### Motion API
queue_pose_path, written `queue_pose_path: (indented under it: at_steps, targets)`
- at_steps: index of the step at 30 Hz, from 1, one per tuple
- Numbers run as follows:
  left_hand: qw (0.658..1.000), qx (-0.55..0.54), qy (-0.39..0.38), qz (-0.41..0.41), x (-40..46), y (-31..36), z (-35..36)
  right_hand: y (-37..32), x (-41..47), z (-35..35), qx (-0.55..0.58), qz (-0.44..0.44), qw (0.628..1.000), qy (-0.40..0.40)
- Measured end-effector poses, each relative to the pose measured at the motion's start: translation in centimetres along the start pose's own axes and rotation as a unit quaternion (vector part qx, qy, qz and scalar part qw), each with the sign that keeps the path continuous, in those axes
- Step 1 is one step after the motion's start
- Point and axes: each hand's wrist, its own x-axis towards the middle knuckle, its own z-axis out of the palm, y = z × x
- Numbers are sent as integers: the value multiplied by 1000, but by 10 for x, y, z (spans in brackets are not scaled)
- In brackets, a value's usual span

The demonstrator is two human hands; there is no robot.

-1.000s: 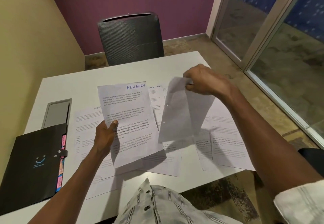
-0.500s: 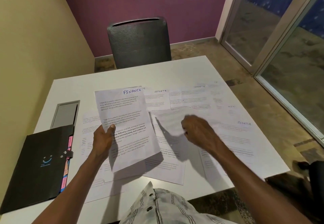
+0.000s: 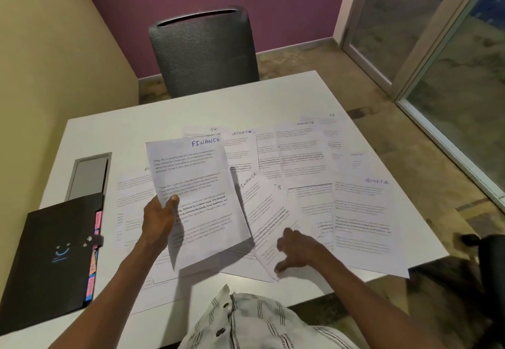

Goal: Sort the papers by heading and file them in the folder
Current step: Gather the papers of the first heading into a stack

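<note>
The left hand [image 3: 158, 218] holds up a paper headed FINANCE [image 3: 199, 201]. The thumb sits on the front of the page and the other fingers are behind it, so the hand pinches the sheet at its left edge. The page is lifted off the table and tipped toward the person, likely so the heading at the top can be read and kept as the start of a pile.

At about four o'clock from that page lies a second FINANCE sheet [image 3: 262, 220], flat on the table and turned at a slant. The right hand [image 3: 296, 250] rests on its lower part with the fingers spread and laid down, and the thumb [image 3: 281, 266] points toward the near corner. I think this hand is getting ready to slide or pick up the sheet, because it has the same heading as the one held up.

More papers are spread out around these two. One SPORTS page [image 3: 363, 225] lies at three o'clock, another SPORTS page [image 3: 240, 149] sits at one o'clock, and an HR page [image 3: 207, 131] peeks out at twelve o'clock. They lie face up, so the headings are easy to see.

The black folder [image 3: 52, 261] waits at nine o'clock on the white table [image 3: 123, 135], closed, with coloured tabs [image 3: 95, 239] along its right edge. No paper is in it yet, as far as I can tell. A dark chair [image 3: 205, 53] stands across the table at twelve o'clock.
</note>
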Motion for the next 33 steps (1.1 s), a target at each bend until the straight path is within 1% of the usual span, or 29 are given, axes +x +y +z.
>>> queue_pose_path:
  at_steps: [1, 2, 4, 5, 6, 8, 10, 15, 21, 23, 24, 27, 31, 33]
  targets:
    - [1000, 0, -1, 1, -1, 0, 1, 6, 4, -5, 38, 13, 998, 47]
    - [1000, -1, -1, 2, -2, 1, 1, 12, 9, -9, 67, 28, 991, 114]
    - [1000, 0, 3, 4, -5, 2, 1, 24, 19, -14, 105, 75, 964, 233]
    - [1000, 2, 4, 2, -6, 2, 0, 28, 24, -18, 119, 103, 951, 265]
    - [1000, 5, 6, 2, -7, 3, -1, 31, 29, -21, 127, 132, 944, 274]
    - [1000, 9, 13, 4, -10, 2, -5, 35, 40, -26, 136, 182, 943, 245]
    - [1000, 7, 22, 3, -13, 0, -8, 38, 48, -24, 123, 204, 946, 218]
    - [999, 16, 32, -1, -26, -9, -13, 37, 55, -14, 110, 226, 942, 221]
    - [1000, 3, 22, -11, -28, -22, -17, 42, 58, -16, 119, 224, 944, 213]
    - [1000, 3, 20, -11, -27, -24, -20, 43, 58, -15, 133, 218, 940, 226]
    - [1000, 4, 22, -12, -26, -24, -21, 44, 58, -14, 165, 212, 932, 242]
    - [999, -3, 29, -16, -23, -25, -24, 44, 53, -14, 296, 178, 891, 296]
    - [999, -6, 29, -23, -23, -22, -25, 43, 40, -32, 347, 141, 852, 365]
    - [999, -8, 30, -24, -21, -22, -26, 41, 31, -48, 367, 130, 836, 386]
